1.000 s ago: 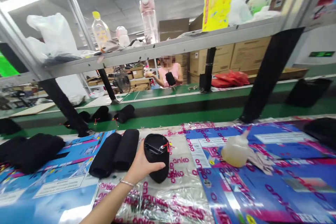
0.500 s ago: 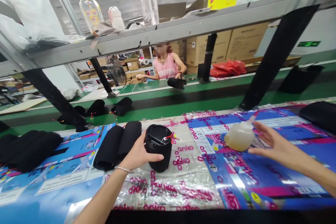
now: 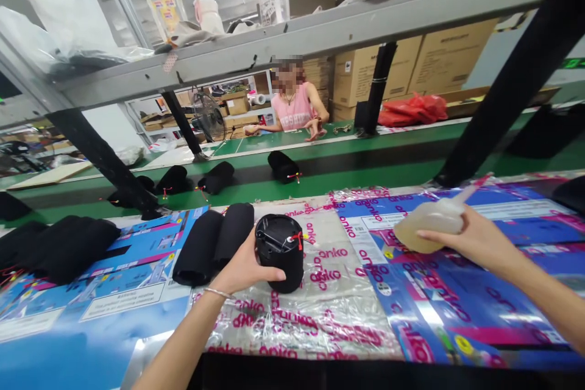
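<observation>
Two bare hands, both closed on objects. Left hand (image 3: 244,269) wrapped around an upright black cylinder (image 3: 280,253) with red thread at its top, lower middle of the frame, on clear film (image 3: 338,323) printed with pink "anko" lettering; two black rolls (image 3: 212,245) just beside it. Right hand (image 3: 466,236) curled around a tilted squeeze bottle (image 3: 425,227) of amber liquid, right of centre. Farther off, upper middle, a co-worker (image 3: 295,106) in a pink top behind a green conveyor belt (image 3: 283,146).
</observation>
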Available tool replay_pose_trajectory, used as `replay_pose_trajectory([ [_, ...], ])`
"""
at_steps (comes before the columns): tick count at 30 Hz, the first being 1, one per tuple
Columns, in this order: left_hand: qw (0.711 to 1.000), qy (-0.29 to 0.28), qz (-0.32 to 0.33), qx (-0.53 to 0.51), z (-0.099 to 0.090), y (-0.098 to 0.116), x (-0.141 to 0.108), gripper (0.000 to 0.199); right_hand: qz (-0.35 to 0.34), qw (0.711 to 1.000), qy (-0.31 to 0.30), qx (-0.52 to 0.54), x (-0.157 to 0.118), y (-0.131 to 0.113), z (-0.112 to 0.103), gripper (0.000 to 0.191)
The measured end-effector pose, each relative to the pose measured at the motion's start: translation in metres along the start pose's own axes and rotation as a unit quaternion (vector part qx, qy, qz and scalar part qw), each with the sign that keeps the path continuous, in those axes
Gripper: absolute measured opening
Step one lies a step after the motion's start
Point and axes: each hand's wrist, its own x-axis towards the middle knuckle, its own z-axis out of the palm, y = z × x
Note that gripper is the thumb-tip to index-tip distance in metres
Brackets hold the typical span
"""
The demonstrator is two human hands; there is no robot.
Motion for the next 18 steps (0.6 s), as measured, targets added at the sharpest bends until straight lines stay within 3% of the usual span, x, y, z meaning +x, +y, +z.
replay_pose_trajectory([
  [1, 1.000, 0.006, 0.002, 0.001, 0.000, -0.001, -0.001, 0.081, -0.019, 1.000, -0.014, 0.009, -0.001, 0.007, 0.005, 0.090],
  [3, 1.000, 0.023, 0.006, 0.004, 0.002, -0.002, -0.002, 0.098, -0.060, 0.995, -0.083, -0.013, 0.000, 0.021, 0.015, 0.104],
  [7, 0.996, 0.087, 0.020, 0.013, 0.005, 0.000, -0.011, 0.117, -0.085, 0.987, -0.129, -0.053, 0.007, 0.033, 0.023, 0.110],
  [9, 0.986, 0.159, 0.046, 0.023, 0.008, 0.004, -0.022, 0.106, -0.066, 0.989, -0.124, -0.047, 0.009, 0.035, 0.024, 0.110],
  [11, 0.964, 0.248, 0.092, 0.035, 0.013, 0.011, -0.040, 0.082, -0.069, 0.993, -0.083, -0.045, 0.009, 0.036, 0.026, 0.105],
  [13, 0.949, 0.286, 0.128, 0.039, 0.019, 0.021, -0.061, 0.059, -0.088, 0.994, -0.036, -0.048, 0.005, 0.036, 0.028, 0.100],
  [15, 0.964, 0.233, 0.127, 0.031, 0.025, 0.030, -0.083, 0.045, -0.084, 0.995, -0.041, -0.040, -0.002, 0.032, 0.029, 0.102],
  [18, 0.994, 0.085, 0.071, 0.005, 0.035, 0.037, -0.104, 0.038, -0.028, 0.996, -0.075, 0.041, -0.015, 0.019, 0.025, 0.105],
])
